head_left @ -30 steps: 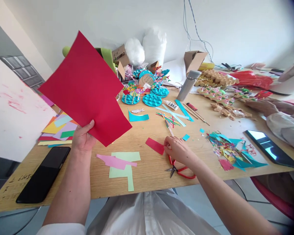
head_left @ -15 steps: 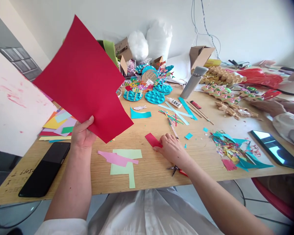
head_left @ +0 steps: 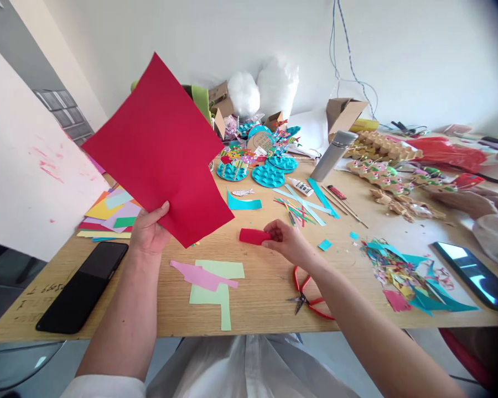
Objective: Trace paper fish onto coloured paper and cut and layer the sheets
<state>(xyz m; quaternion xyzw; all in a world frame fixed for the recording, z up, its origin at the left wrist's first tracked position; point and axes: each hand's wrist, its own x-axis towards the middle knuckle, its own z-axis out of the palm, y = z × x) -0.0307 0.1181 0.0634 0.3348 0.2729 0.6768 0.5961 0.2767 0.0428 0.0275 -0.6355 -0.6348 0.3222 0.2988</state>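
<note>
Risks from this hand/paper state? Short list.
1. The left hand holds the big red sheet by one corner only, lifted off the table; it may sag or crease.
2. The right hand pinches the small red piece at one end; it might slip out.
3. The red scissors lie right under the right forearm, tips exposed; a lowered arm could catch them.

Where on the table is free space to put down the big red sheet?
Bare wood lies between the black phone and the pink and green paper pieces, and around the red scissors. The far side, near the blue discs, is crowded.
</note>
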